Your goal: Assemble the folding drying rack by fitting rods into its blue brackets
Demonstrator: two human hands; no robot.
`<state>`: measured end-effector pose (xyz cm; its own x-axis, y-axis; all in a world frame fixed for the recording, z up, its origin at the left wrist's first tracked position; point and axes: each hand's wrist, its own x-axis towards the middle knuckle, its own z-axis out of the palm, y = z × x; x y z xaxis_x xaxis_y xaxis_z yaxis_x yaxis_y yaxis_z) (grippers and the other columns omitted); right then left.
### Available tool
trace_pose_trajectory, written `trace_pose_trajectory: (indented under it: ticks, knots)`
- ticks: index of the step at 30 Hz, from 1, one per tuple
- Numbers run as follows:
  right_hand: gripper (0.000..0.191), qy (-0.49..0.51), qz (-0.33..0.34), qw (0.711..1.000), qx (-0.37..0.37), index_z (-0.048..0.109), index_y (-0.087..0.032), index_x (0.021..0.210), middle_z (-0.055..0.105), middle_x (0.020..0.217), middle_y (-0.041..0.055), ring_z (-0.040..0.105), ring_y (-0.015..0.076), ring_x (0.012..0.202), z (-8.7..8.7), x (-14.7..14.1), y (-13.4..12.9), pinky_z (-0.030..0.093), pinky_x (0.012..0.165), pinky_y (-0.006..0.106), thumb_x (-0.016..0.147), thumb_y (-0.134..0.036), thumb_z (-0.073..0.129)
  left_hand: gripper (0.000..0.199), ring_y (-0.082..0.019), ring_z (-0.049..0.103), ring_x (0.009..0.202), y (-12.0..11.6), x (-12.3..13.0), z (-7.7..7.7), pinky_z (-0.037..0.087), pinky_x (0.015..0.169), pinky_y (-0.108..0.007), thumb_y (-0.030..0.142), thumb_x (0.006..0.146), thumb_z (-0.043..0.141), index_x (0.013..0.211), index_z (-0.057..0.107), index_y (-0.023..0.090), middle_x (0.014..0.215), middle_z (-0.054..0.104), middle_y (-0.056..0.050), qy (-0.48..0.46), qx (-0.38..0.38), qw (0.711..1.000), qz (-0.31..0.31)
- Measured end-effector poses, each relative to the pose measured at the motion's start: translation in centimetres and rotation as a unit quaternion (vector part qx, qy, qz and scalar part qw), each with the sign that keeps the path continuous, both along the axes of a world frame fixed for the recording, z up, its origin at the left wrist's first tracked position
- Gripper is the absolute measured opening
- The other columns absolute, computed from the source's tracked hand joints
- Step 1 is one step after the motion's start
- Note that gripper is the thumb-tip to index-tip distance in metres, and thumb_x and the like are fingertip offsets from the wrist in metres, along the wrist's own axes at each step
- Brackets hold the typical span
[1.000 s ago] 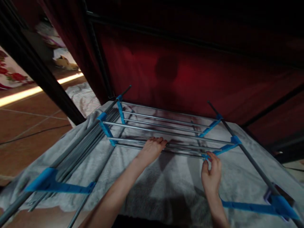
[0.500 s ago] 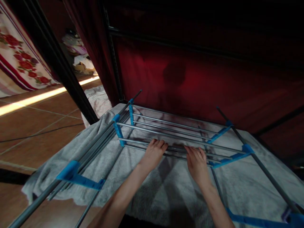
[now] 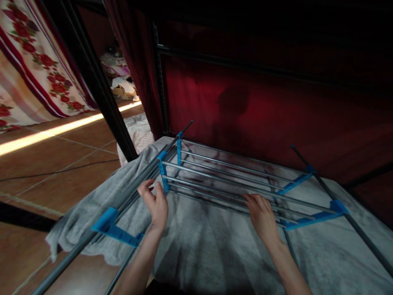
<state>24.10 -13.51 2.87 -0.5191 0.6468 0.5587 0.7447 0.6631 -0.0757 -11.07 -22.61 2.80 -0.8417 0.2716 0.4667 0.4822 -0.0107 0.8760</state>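
A rack of grey metal tubes joined by blue plastic brackets lies on its side on a grey blanket. My right hand grips a metal tube in the rack's nearer row, toward its right end. My left hand is off that tube, with thumb and fingers apart and nothing in them. It hovers by the left blue bracket and beside a bundle of loose tubes. Another blue bracket holds the right ends of the crossbars. Nearer me on the left is a further blue bracket.
A dark red curtain hangs behind the rack. On the left stands a black metal post, with a tiled floor and a floral cloth beyond. Bags and other items are piled farther back.
My left hand has let go of the tube and moved left toward the bracket, its fingers spreading. My right hand stays at the tube. The view has shifted slightly left.
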Motion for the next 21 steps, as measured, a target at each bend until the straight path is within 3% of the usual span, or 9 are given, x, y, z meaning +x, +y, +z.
trace_pose_trajectory:
  ticks: [4, 7, 9, 14, 17, 21]
  knots:
    - [0.034, 0.004, 0.004, 1.0, 0.0, 0.063, -0.025, 0.128, 0.066, 0.104, 0.0083, 0.062, 0.0251, 0.096, 0.1, 0.0, 0.0, 0.051, 0.086, 0.041, 0.101, -0.022, 0.044, 0.041, -0.022, 0.062, 0.097, 3.5, -3.2, 0.6, 0.047, 0.095, -0.034, 0.054, 0.093, 0.045, 0.095, 0.065, 0.017, 0.096, 0.066, -0.008, -0.097, 0.051, 0.991, -0.073]
    - [0.035, 0.003, 0.008, 1.0, 0.0, 0.062, -0.026, 0.131, 0.066, 0.105, 0.0083, 0.063, 0.0255, 0.097, 0.3, 0.1, -0.1, 0.053, 0.086, 0.042, 0.101, -0.023, 0.045, 0.051, -0.019, 0.062, 0.072, 5.3, -3.9, 1.3, 0.051, 0.074, -0.03, 0.059, 0.092, 0.038, 0.08, 0.065, 0.017, 0.073, 0.064, -0.006, -0.182, 0.063, 0.97, -0.151]
    - [0.034, 0.0, 0.008, 1.0, -0.003, 0.062, -0.027, 0.131, 0.067, 0.106, 0.0082, 0.064, 0.0257, 0.098, 0.5, 0.3, -0.2, 0.053, 0.087, 0.043, 0.101, -0.024, 0.044, 0.052, -0.016, 0.055, 0.057, 5.9, -3.9, 1.9, 0.047, 0.059, -0.027, 0.059, 0.092, 0.038, 0.072, 0.062, 0.018, 0.062, 0.06, -0.004, -0.249, 0.07, 0.949, -0.183]
    - [0.037, -0.013, 0.018, 1.0, -0.013, 0.059, -0.027, 0.135, 0.067, 0.111, 0.0086, 0.065, 0.0263, 0.104, 1.1, -0.9, -0.5, 0.053, 0.093, 0.044, 0.102, -0.025, 0.044, 0.057, -0.012, 0.043, 0.047, 5.9, -4.1, 2.9, 0.035, 0.05, -0.024, 0.054, 0.096, 0.035, 0.055, 0.054, 0.019, 0.051, 0.052, -0.003, -0.236, 0.017, 0.958, -0.162]
    - [0.042, -0.024, 0.049, 0.998, -0.023, 0.054, -0.027, 0.141, 0.065, 0.123, 0.0096, 0.062, 0.0265, 0.114, 1.9, -4.4, -1.1, 0.051, 0.1, 0.045, 0.101, -0.021, 0.042, 0.061, -0.012, 0.042, 0.048, 5.9, -4.1, 3.0, 0.035, 0.051, -0.024, 0.054, 0.099, 0.03, 0.054, 0.052, 0.02, 0.05, 0.05, -0.003, -0.221, 0.014, 0.963, -0.156]
    - [0.048, -0.04, 0.111, 0.99, -0.077, 0.049, -0.023, 0.146, 0.06, 0.137, 0.0103, 0.061, 0.0256, 0.12, 3.5, -12.4, -2.5, 0.05, 0.103, 0.043, 0.1, -0.016, 0.043, 0.057, -0.013, 0.044, 0.05, 6.0, -3.9, 3.2, 0.038, 0.052, -0.024, 0.055, 0.098, 0.032, 0.059, 0.052, 0.02, 0.053, 0.05, -0.002, -0.241, 0.023, 0.958, -0.153]
